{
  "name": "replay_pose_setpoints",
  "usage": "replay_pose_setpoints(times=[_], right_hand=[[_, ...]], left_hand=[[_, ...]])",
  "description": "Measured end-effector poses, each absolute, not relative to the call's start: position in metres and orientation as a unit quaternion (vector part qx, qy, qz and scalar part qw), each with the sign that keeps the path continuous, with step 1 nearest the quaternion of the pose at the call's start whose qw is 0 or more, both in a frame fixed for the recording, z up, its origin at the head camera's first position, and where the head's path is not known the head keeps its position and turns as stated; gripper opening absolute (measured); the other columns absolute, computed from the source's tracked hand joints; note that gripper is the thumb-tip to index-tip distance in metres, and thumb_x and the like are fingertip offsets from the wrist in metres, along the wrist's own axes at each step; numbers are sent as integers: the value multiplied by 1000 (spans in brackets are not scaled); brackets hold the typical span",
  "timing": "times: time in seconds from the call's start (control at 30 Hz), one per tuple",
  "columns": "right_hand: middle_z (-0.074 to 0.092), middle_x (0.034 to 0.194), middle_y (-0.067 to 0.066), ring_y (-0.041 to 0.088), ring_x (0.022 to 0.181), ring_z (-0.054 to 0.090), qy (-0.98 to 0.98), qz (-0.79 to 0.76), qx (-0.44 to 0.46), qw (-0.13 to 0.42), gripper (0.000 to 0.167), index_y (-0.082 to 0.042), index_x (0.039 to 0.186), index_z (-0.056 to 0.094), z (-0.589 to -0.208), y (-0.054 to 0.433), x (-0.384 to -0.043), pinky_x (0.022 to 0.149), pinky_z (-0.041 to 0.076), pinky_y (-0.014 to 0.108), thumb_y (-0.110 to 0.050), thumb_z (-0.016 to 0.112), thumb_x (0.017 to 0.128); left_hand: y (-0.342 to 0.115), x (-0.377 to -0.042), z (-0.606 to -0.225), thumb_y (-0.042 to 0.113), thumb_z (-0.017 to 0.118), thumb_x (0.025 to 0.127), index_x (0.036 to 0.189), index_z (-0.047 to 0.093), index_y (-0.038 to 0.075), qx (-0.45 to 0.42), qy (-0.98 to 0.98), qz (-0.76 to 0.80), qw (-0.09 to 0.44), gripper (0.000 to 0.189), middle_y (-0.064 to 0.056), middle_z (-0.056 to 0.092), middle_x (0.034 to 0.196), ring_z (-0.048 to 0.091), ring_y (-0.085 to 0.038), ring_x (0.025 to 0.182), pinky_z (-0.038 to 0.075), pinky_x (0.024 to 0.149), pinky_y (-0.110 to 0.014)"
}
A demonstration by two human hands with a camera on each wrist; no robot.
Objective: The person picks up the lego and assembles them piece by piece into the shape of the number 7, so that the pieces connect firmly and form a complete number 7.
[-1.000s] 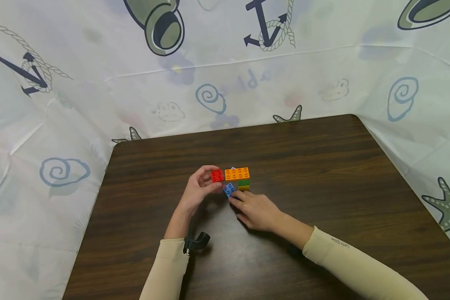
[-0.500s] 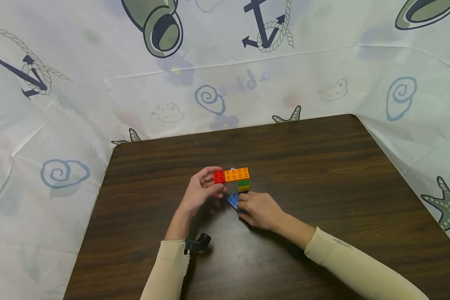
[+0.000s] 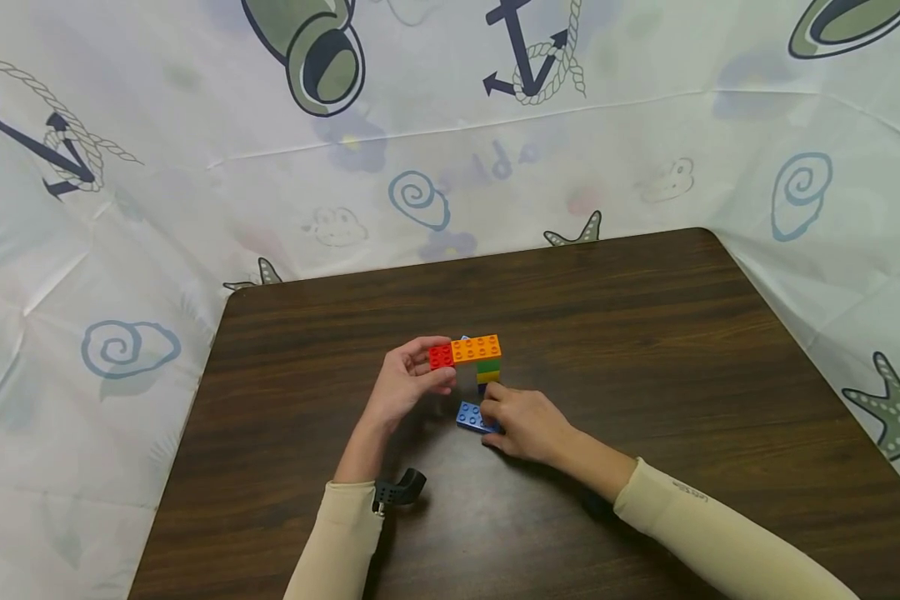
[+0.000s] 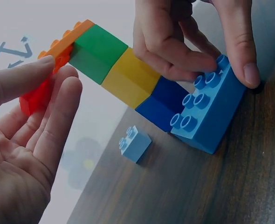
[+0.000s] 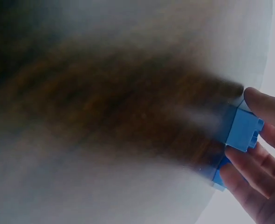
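Observation:
With thumb and fingers, my left hand (image 3: 401,385) grips a red toy building brick (image 3: 441,357). It sits against the left end of an orange brick (image 3: 477,347), which tops a stack of green (image 4: 100,51), yellow (image 4: 130,77) and dark blue bricks (image 4: 163,100). Whether red and orange are joined, I cannot tell. In front of the stack my right hand (image 3: 528,423) pinches a long light-blue brick (image 4: 207,112), studs up and low at the table. The right wrist view shows that brick's end (image 5: 242,129) between thumb and fingers.
A small pale-blue brick (image 4: 135,144) stands on the table behind the stack, mostly hidden in the head view. The dark wooden table (image 3: 645,350) ends at the back against a printed white cloth (image 3: 270,192).
My right hand has drawn the light-blue brick nearer to me and turned it. The red brick in my left hand has shifted right, closing the gap to the orange brick.

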State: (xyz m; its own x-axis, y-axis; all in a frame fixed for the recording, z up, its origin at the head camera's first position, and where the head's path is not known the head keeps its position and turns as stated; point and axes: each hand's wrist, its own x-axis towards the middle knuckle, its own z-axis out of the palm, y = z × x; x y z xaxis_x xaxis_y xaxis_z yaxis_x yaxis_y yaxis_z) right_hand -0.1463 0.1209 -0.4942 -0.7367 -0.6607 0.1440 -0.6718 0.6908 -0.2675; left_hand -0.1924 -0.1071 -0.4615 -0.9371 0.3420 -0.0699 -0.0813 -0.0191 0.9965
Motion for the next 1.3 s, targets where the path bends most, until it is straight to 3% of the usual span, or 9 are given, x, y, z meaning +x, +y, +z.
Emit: replay_pose_setpoints(times=[0.27,0.43,0.6,0.83,1.13,1.3], right_hand=[[61,96,-5,6,73,51,-926,144,348,12,25,-20,96,68,-495,125,-143,65,49,20,-38,78,83],[61,89,-6,6,69,49,-927,139,347,9,23,-21,92,67,-495,127,-143,62,46,20,-39,77,84],[62,86,-7,7,66,47,-927,145,345,7,22,-21,91,66,-494,128,-142,60,45,20,-37,77,84],[62,86,-7,5,63,47,-917,181,355,6,21,-20,92,65,-493,131,-143,57,44,19,-35,78,84],[64,92,-9,4,67,51,-891,234,388,22,23,-21,97,64,-481,136,-143,63,47,19,-31,79,84],[66,98,-8,11,74,59,-851,295,432,43,26,-17,102,64,-466,135,-144,71,50,18,-26,80,84]], left_hand=[[-105,-194,-461,4,76,85,128,61,6,86,686,709,144,45,-18,65,112,69,-33,81,58,73,-38],[-107,-197,-462,2,76,85,131,57,-2,81,685,710,144,51,-18,65,112,68,-40,86,58,72,-37],[-105,-197,-461,2,75,85,131,59,2,77,682,712,148,49,-18,65,113,66,-45,91,58,74,-37],[-104,-198,-461,0,75,84,132,59,3,63,680,715,151,50,-16,65,115,69,-33,85,58,73,-35],[-103,-199,-460,5,79,81,127,62,4,79,689,706,143,49,-17,65,114,67,-36,90,58,74,-36],[-104,-200,-462,4,78,82,129,60,0,93,691,704,139,51,-17,65,114,68,-32,87,58,73,-36]])
